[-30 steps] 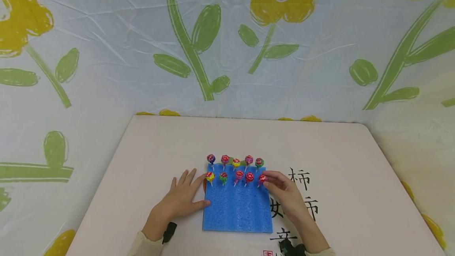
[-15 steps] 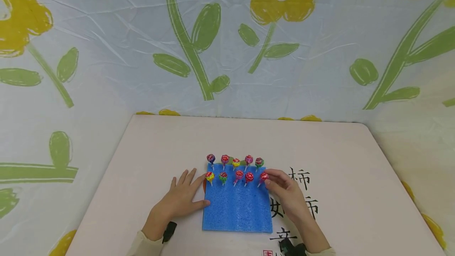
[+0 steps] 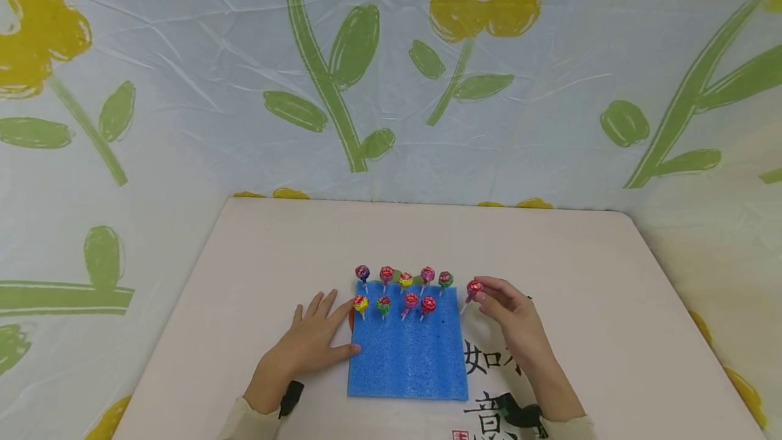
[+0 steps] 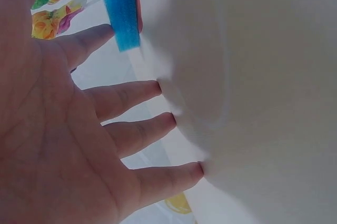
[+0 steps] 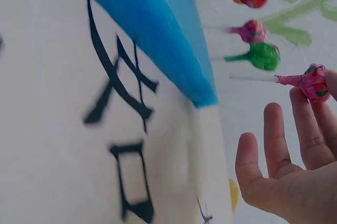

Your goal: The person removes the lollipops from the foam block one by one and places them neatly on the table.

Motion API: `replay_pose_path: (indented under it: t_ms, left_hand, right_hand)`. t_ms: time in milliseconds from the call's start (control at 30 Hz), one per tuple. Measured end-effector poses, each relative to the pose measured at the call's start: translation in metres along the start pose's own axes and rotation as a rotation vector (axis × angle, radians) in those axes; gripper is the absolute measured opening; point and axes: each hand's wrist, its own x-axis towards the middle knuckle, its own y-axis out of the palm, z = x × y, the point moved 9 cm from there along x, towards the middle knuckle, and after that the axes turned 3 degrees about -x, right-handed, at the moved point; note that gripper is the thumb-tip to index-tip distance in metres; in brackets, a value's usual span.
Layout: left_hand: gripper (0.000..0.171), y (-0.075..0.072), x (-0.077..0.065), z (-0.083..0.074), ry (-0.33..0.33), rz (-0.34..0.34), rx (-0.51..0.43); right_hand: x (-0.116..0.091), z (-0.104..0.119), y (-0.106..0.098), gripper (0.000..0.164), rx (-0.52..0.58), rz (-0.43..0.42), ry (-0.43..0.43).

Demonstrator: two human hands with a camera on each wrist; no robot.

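Note:
A blue foam board (image 3: 406, 358) lies on the table, with several wrapped lollipops standing in it in two rows. Pinched by its head, a pink-red lollipop (image 3: 474, 288) is in my right hand (image 3: 519, 321), just right of the board's far right corner. Its white stick is free of the foam, as the right wrist view shows, near a green lollipop (image 5: 263, 56). My left hand (image 3: 314, 345) rests with spread, straight fingers at the board's left edge. In the left wrist view one finger (image 4: 92, 42) touches the foam's side and the other fingertips press on the tabletop.
The pale table (image 3: 293, 243) carries black printed characters (image 3: 485, 358) right of the board. Behind it hangs a white cloth (image 3: 214, 87) with yellow flowers and green leaves. A small dark hole shows near the board's right side.
My right hand has drawn the rightmost front-row lollipop out of the foam and moved it up and to the right. My left hand has not moved.

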Motion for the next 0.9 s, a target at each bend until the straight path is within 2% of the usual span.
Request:
replay_pose_path:
  t_ms: [200, 467, 600, 900]
  left_hand:
    - [0.083, 0.000, -0.001, 0.000, 0.003, 0.002, -0.009]
    - [0.084, -0.001, -0.001, -0.002, 0.011, 0.006, -0.012]
    - [0.084, -0.001, -0.001, -0.002, 0.019, 0.005, -0.005]
    - [0.083, -0.002, -0.001, -0.003, 0.021, 0.002, -0.007]
  right_hand:
    - [0.013, 0.000, -0.025, 0.045, -0.077, -0.034, 0.019]
    - [0.038, -0.015, -0.049, 0.051, -0.199, -0.044, 0.084]
    - [0.050, -0.021, -0.055, 0.054, -0.268, -0.034, 0.111]
    - [0.063, -0.027, -0.054, 0.051, -0.301, -0.011, 0.127]
